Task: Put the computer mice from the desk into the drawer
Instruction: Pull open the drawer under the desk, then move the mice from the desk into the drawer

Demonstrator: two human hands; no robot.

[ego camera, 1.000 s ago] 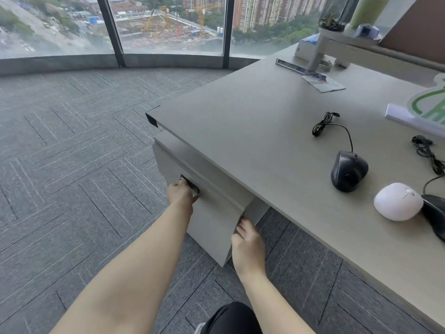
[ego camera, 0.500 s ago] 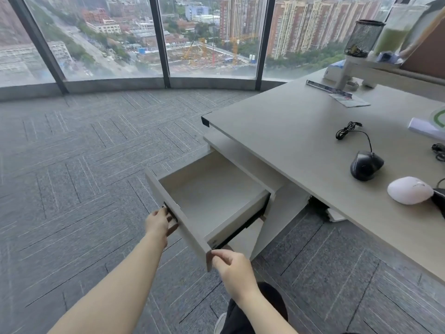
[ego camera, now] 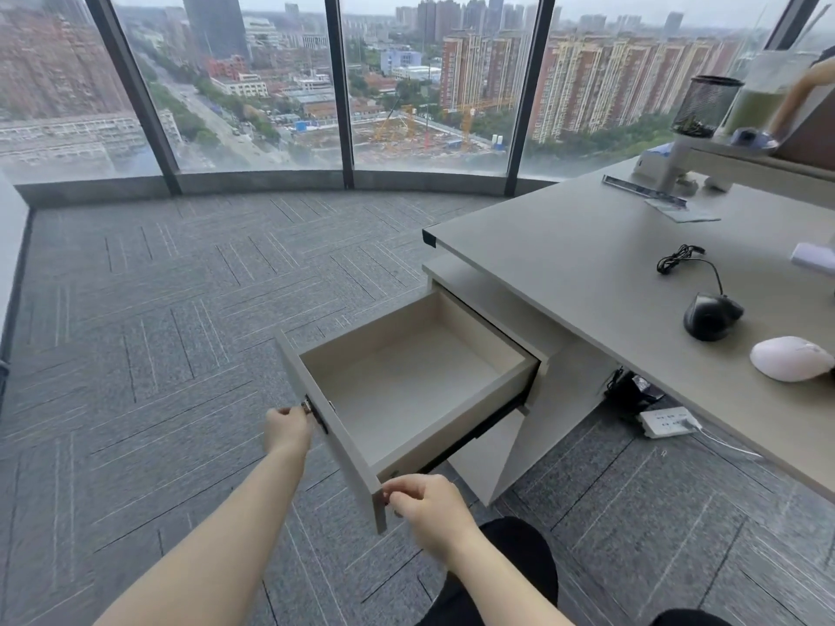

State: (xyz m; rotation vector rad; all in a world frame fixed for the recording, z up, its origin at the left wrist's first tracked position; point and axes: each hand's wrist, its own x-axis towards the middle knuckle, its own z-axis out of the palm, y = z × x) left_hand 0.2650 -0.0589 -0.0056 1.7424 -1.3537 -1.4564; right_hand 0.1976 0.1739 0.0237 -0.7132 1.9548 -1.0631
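Note:
The top drawer (ego camera: 452, 449) under the grey desk (ego camera: 565, 264) is pulled far out and its inside is bare. My left hand (ego camera: 287, 429) grips the handle on the drawer's front panel. My right hand (ego camera: 427, 506) holds the panel's near corner with curled fingers. On the desk at the right lie a black wired mouse (ego camera: 711, 316) with its coiled cable (ego camera: 675, 257) and a white mouse (ego camera: 790, 358) at the frame's edge. A third mouse is out of view.
A white power strip (ego camera: 668, 421) and dark cables lie on the carpet under the desk. A monitor riser (ego camera: 723, 160) with a mesh pen cup (ego camera: 705, 106) stands at the desk's back. Tall windows enclose the carpeted floor to the left.
The drawer went from shut to pulled wide out, both hands drawing its front towards me. The view has lifted and backed away from the desk.

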